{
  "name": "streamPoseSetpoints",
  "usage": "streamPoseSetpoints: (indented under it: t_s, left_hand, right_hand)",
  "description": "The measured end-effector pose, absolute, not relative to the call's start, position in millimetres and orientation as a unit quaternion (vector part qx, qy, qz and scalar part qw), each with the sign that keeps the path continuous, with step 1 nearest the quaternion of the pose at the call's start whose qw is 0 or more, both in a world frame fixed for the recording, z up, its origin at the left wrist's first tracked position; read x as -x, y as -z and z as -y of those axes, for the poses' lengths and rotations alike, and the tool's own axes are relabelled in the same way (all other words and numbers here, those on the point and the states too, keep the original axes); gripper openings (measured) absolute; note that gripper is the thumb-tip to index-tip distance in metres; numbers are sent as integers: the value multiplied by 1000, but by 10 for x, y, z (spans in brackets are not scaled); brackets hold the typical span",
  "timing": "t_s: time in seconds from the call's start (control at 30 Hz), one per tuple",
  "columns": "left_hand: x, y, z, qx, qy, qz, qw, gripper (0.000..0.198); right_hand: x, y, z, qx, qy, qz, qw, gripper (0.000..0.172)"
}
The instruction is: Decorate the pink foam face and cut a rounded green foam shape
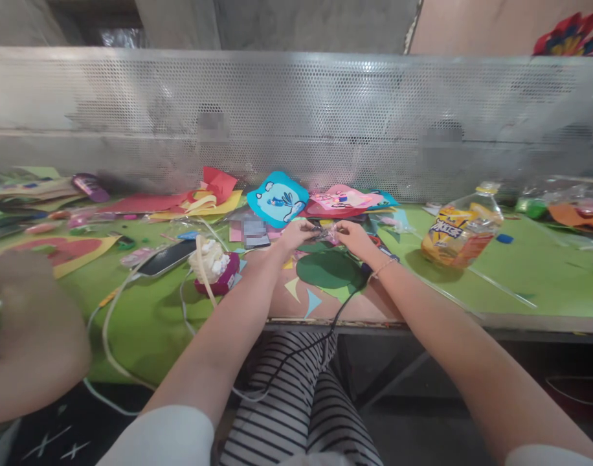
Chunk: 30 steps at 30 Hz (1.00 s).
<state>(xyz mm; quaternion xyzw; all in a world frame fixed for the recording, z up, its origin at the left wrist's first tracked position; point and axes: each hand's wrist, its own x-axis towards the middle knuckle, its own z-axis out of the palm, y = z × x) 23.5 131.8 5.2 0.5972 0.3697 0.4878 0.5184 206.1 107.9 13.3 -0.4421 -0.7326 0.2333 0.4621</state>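
Note:
Both arms reach forward over the table. My left hand [298, 235] is closed, its fingertips pinching one side of a small, shiny, crinkled plastic piece [324, 232]. From the other side, my right hand [353, 237] pinches the same piece; its exact kind is too small to make out. Just below the hands lies a dark green paper oval [328, 269] on a brown board [289, 307], with pale blue scraps [313, 302] beside it. Beyond my left hand a blue paper cutout with a drawing [278, 199] leans up, next to a pink one [342, 199].
A labelled plastic bottle [459, 226] stands at right. Left are a phone [167, 257], a cream-topped item on a purple base [216, 266] and trailing cables [107, 336]. Another person's blurred arm [39, 336] enters at far left. A perforated metal panel [296, 110] edges the back.

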Motion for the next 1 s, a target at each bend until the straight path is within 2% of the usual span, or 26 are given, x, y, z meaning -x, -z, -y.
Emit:
streamPoseSetpoints:
  t_s: [0.13,0.23,0.5,0.73,1.0]
  left_hand:
    - [-261,-29,-1301,-612,-483,-364,510,28]
    - [-308,-29,-1296,-618,-483,-360,504,27]
    - [-291,-80,-1277,-599,-504,-372,499,23]
    - [-225,-92,-1331,-581,-501,-422,483,21]
    - [-246,-108,-1253,-595,-459,-440,491,19]
  right_hand:
    - [-2061,-96,-1098,419,-231,765,430,23]
    - [-2065,-82,-1112,419,-193,784,415,17]
    - [-2067,-159,-1083,458,-147,753,450,12]
    - [-2106,-192,-1065,501,-173,698,481,22]
    - [-2077,-119,-1098,456,-171,754,441,22]
